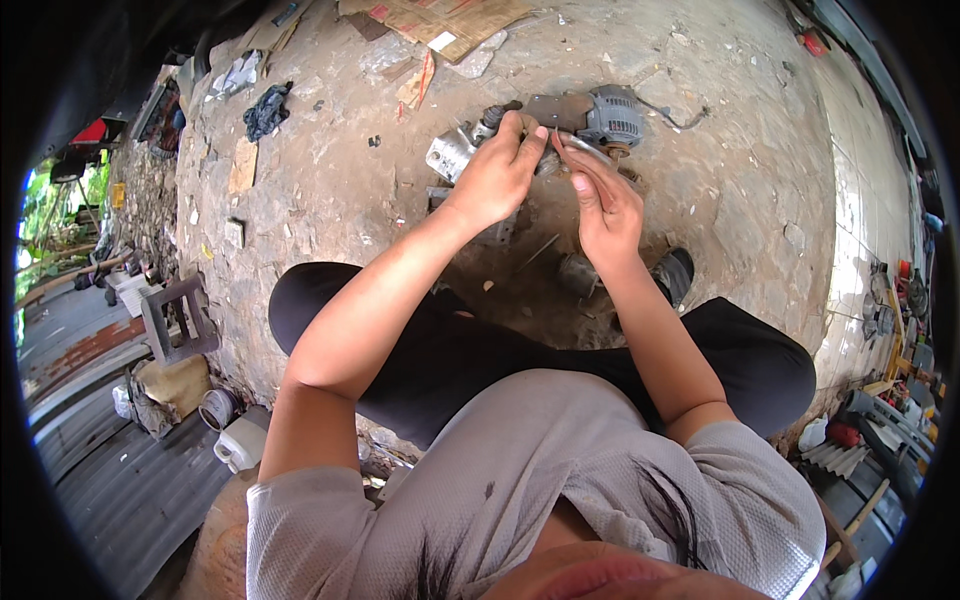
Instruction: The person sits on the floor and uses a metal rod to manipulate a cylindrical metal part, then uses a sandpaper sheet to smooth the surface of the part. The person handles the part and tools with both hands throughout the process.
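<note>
My left hand is raised ahead of me over the floor, its thumb and fingers pressed together. What they pinch is too small to make out. Close on its right is my right hand, closed around a thin reddish-brown strip that may be folded sandpaper. The strip's tip stands next to the left fingertips. Beyond both hands lies a grey vented motor housing with a cable. A silver metal casting rests on the floor left of my left hand, which partly hides the parts behind it.
Flat cardboard lies at the far side, and a dark crumpled cloth at the far left. A grey plastic crate-like piece and a white jug stand at my left. Assorted tools and scrap line the right wall.
</note>
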{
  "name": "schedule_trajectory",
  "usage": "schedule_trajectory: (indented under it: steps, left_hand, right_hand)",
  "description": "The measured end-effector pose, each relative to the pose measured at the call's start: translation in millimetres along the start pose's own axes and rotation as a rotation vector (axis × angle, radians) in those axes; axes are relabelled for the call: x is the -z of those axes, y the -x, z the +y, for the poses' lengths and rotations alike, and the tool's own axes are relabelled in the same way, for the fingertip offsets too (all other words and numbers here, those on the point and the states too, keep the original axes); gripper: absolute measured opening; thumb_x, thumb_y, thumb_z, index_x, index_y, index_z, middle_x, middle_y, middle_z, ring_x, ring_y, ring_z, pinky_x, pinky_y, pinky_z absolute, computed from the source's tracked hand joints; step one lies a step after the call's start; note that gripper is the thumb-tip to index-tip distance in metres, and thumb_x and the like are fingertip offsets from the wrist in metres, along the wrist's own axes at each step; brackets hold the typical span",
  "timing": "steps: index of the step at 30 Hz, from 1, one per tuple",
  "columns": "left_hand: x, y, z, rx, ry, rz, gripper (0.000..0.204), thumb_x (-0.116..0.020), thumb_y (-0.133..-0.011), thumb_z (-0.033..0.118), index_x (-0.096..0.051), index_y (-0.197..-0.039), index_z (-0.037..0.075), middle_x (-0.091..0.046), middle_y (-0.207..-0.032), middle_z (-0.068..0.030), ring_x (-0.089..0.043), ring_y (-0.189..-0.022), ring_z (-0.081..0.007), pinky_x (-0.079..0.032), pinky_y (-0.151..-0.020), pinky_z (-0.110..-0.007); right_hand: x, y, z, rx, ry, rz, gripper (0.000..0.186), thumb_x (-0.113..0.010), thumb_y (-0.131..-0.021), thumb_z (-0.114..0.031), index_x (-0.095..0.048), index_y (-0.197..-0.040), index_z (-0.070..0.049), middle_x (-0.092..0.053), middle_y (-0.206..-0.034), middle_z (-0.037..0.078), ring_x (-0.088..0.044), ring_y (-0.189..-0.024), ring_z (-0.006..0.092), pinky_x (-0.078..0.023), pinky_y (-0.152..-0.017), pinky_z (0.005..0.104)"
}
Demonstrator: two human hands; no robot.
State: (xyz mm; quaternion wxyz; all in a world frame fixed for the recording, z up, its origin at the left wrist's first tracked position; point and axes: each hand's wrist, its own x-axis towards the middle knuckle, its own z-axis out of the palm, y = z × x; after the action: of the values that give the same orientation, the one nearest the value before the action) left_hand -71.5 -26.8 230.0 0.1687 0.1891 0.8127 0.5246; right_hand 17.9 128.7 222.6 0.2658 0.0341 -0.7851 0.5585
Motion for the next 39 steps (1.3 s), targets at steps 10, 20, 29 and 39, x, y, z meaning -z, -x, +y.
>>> schedule_trajectory:
  steps: [10,20,29,39]
  left_hand:
    - [5.1,2.6,4.7,0.046,0.006,0.010,0.040,-0.045,-0.110,0.040,-0.047,-0.118,0.001,-0.065,-0.104,-0.0315,-0.063,-0.108,-0.0493,-0.048,-0.092,-0.049]
    - [4.5,3.2,5.9,-0.002,0.047,0.020,0.041,-0.045,-0.110,0.041,-0.046,-0.118,0.000,-0.064,-0.104,-0.0335,-0.061,-0.109,-0.0514,-0.048,-0.091,-0.049]
    - [3.2,0.1,3.6,0.003,0.027,0.002,0.039,-0.045,-0.110,0.040,-0.048,-0.117,0.001,-0.066,-0.100,-0.0288,-0.064,-0.104,-0.0476,-0.049,-0.089,-0.047]
    - [7.1,2.6,8.5,0.020,-0.001,0.004,0.039,-0.046,-0.110,0.039,-0.049,-0.117,0.002,-0.066,-0.102,-0.0301,-0.063,-0.107,-0.0498,-0.048,-0.091,-0.048]
  right_hand:
    - [1.8,3.2,7.7,-0.131,0.258,-0.052,0.024,-0.064,-0.102,-0.016,-0.072,-0.118,0.000,-0.076,-0.110,0.016,-0.074,-0.102,0.0278,-0.056,-0.090,0.0352]
    - [-1.9,5.5,8.5,-0.083,0.215,0.001,0.024,-0.062,-0.103,-0.018,-0.073,-0.118,-0.002,-0.075,-0.108,0.016,-0.073,-0.102,0.0319,-0.056,-0.088,0.0373]
    - [0.7,-3.7,6.9,0.058,0.039,0.107,0.026,-0.065,-0.103,-0.019,-0.072,-0.120,0.000,-0.076,-0.113,0.017,-0.074,-0.105,0.0256,-0.055,-0.092,0.0350]
    - [3.0,0.7,1.7,-0.158,0.128,-0.044,0.025,-0.064,-0.103,-0.017,-0.073,-0.117,0.001,-0.076,-0.115,0.014,-0.072,-0.109,0.0242,-0.053,-0.096,0.0355]
